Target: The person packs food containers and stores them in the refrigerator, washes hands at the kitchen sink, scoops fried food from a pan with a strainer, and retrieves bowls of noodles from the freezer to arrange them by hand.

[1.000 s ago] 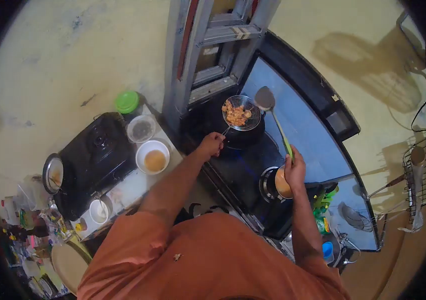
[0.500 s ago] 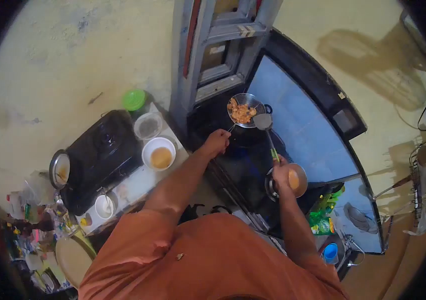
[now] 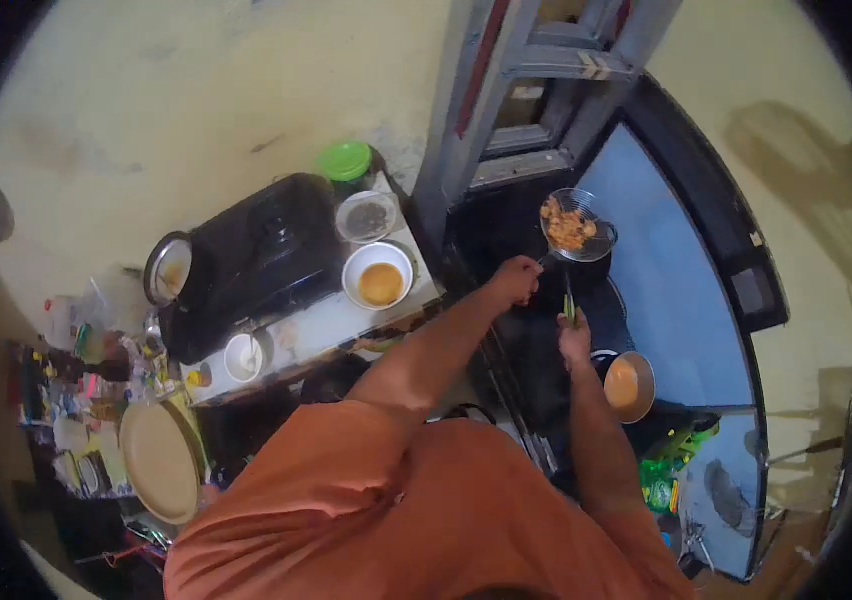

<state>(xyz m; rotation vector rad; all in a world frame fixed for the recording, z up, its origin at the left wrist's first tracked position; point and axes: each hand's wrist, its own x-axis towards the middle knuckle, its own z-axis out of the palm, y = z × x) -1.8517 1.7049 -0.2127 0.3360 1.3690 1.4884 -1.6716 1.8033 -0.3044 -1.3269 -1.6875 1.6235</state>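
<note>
My left hand is closed round the handle of a wire strainer. Browned fried pieces lie in its basket, which is over the dark stove area. My right hand grips a spatula by its green handle. The spatula's shaft runs up toward the strainer's near edge, and its blade is hidden under the basket. Close by my right wrist stands a pan with orange-brown contents.
On the left counter are a white bowl of orange-brown liquid, a mesh-topped bowl, a green-lidded container and a small white cup. A black appliance sits behind them. A green pouch is at the right.
The view has swung left, so everything appears farther right. The spatula blade, seen before at the strainer's right edge, has gone under the basket. Both hands keep their holds.
</note>
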